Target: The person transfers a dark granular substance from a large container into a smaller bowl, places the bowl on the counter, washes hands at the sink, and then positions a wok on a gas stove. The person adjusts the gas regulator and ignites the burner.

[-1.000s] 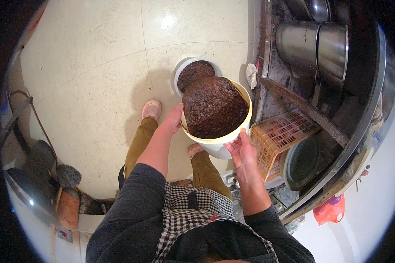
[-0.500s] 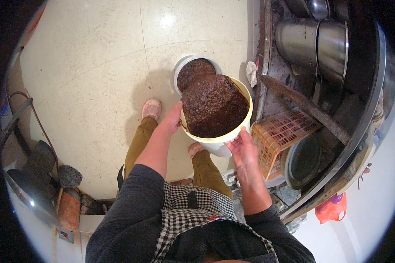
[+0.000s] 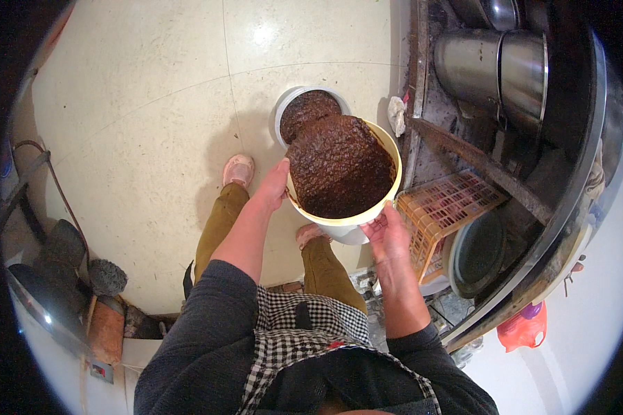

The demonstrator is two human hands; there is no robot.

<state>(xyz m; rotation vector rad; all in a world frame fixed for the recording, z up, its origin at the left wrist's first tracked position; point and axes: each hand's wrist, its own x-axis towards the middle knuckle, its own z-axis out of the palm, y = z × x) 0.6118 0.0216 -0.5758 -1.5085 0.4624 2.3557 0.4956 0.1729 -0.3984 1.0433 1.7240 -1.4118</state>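
Note:
Both my hands grip a white bucket (image 3: pixel 347 232) tilted away from me above the floor. My left hand (image 3: pixel 274 185) is closed on its left rim. On the near right side, my right hand (image 3: pixel 389 236) clasps its rim and wall. Thick, dark brown, lumpy paste (image 3: pixel 342 169) fills the bucket and bulges over its far left rim. Just beyond stands a second pale bucket (image 3: pixel 279 116) on the floor, holding similar dark paste (image 3: pixel 308 109). The tilted bucket's paste overlaps that one's near edge, hiding where the two meet.
To the right, a dark shelf frame (image 3: pixel 484 169) holds large metal pots (image 3: pixel 467 66), an orange plastic basket (image 3: pixel 453 204) and a round basin (image 3: pixel 481 256). A crumpled cloth (image 3: pixel 396 116) lies beside it. My shoes (image 3: pixel 239 170) stand close to the buckets. Dark clutter (image 3: pixel 62 256) sits at left.
The held bucket has shifted slightly to the right, my right hand moving with it. The paste's upper edge has moved up a little. The floor bucket stays in place.

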